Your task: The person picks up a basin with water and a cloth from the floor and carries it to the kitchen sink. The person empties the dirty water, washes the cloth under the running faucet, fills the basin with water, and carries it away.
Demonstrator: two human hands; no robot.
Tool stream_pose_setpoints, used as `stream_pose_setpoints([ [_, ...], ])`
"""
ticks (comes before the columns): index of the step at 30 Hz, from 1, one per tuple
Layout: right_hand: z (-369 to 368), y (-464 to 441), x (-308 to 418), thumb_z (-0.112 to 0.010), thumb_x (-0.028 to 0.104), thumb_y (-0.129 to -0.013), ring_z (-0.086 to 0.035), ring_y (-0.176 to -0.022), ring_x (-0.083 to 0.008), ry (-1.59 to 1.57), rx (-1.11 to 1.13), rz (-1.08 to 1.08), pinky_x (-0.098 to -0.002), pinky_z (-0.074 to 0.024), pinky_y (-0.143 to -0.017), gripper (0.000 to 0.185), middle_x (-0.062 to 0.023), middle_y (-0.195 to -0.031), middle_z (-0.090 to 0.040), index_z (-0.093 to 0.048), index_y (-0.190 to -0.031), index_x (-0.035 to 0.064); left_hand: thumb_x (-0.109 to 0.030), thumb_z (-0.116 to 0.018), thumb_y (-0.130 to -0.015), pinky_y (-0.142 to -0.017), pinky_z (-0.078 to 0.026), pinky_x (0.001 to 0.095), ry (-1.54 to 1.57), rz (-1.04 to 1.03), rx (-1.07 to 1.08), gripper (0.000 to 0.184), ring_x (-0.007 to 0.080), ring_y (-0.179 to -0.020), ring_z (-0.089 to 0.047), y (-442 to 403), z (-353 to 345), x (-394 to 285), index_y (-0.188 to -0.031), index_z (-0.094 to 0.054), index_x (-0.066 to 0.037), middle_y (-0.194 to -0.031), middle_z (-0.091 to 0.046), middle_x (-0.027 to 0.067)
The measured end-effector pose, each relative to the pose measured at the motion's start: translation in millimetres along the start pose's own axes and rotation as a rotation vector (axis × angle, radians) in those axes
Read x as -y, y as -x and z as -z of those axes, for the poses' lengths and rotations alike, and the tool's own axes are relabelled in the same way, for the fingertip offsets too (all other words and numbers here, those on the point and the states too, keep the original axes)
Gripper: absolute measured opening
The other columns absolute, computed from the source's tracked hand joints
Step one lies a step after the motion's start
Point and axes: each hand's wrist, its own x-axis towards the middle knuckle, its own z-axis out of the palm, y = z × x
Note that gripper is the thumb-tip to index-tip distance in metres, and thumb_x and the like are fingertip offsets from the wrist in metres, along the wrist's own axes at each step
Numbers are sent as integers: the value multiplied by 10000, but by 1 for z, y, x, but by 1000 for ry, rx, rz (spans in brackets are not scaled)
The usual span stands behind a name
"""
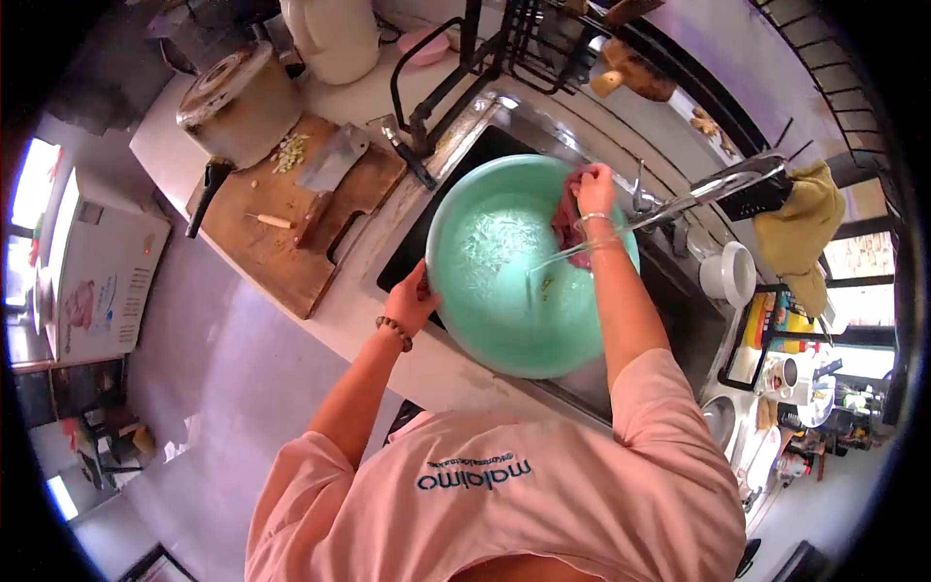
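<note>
A large green basin [465, 320] sits over the sink, with water in it and a thin stream running in from the tap [718, 182]. My left hand [415, 296] grips the basin's left rim. At the far right side of the basin, my right hand [595, 191] is closed on a limp, dark red piece [566, 225]. Whether that piece is cloth or meat I cannot tell. It hangs along the inner wall towards the water. A few small dark bits float near the basin's middle.
Left of the sink lies a wooden chopping board [233, 233] with a cleaver [335, 158], a small knife [270, 221] and chopped pale bits. A lidded pot [242, 107] stands on its far edge. Behind the sink is a black rack [504, 48]. A white cup [727, 274] stands at right.
</note>
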Motion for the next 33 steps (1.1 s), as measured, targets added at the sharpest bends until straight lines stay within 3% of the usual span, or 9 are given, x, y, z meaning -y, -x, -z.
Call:
stream_pose_setpoints([
  [1,-14,0,0,-453,63,-706,-513,-612,-227,-171,37,-106,-325,-415,-584,89,-147,-684,-522,-459,-775,7,-44,-571,-636,-614,-420,237,-68,11,4,590,136,-645,-529,2,0,-8,-1172,-323,-26,-754,-553,81],
  [4,-54,33,15,-476,56,-673,-497,-625,-252,55,40,456,-337,-404,-594,61,-131,-675,-518,-487,-712,11,-21,-568,-629,-589,-413,232,-229,29,24,597,132,-624,-516,5,1,-19,-1172,-321,-28,-744,-544,88],
  [6,-82,62,17,-481,61,-657,-501,-672,-246,43,199,478,-330,-399,-623,41,-121,-679,-516,-502,-664,26,-24,-578,-627,-590,-416,230,-109,-38,28,612,127,-627,-515,3,0,-10,-1178,-312,-28,-750,-544,83],
  [13,-56,182,6,-459,82,-761,-470,-660,-109,-56,1206,-143,-243,-404,-611,103,-20,-739,-494,-467,-849,30,-14,-599,-611,-612,-433,240,-96,-2,21,631,124,-664,-535,2,2,-14,-1171,-309,9,-800,-563,85],
  [18,50,170,3,-520,238,-669,-507,-516,-166,769,1653,-150,-287,-409,-519,204,-65,-574,-552,-586,-687,46,-33,-597,-611,-603,-434,243,-181,-34,-4,618,131,-643,-536,4,2,-19,-1164,-324,3,-792,-569,88],
  [21,88,122,-23,-538,228,-643,-554,-712,-291,1360,1429,96,-342,-436,-626,243,-178,-783,-563,-586,-740,11,-39,-593,-612,-597,-432,241,-184,-37,-3,608,130,-632,-534,3,-1,-16,-1162,-335,-11,-773,-569,83],
  [26,69,36,-27,-466,102,-706,-540,-742,-317,1408,770,360,-378,-432,-660,177,-188,-789,-552,-548,-813,-12,-40,-593,-612,-596,-423,231,-168,-7,6,610,118,-617,-520,2,-2,-13,-1167,-339,-37,-737,-554,72],
  [30,3,25,-36,-462,122,-728,-547,-674,-278,714,296,285,-375,-433,-578,135,-154,-744,-553,-504,-797,15,-35,-586,-621,-588,-410,219,-84,-19,37,611,101,-600,-496,2,-3,-12,-1173,-325,-36,-700,-529,59],
  [33,-50,46,-34,-518,119,-711,-536,-700,-198,-90,487,-131,-313,-436,-627,161,-110,-772,-548,-498,-836,18,-23,-580,-627,-582,-407,214,-57,-13,58,614,92,-602,-491,2,-2,-11,-1180,-313,-34,-699,-525,53],
])
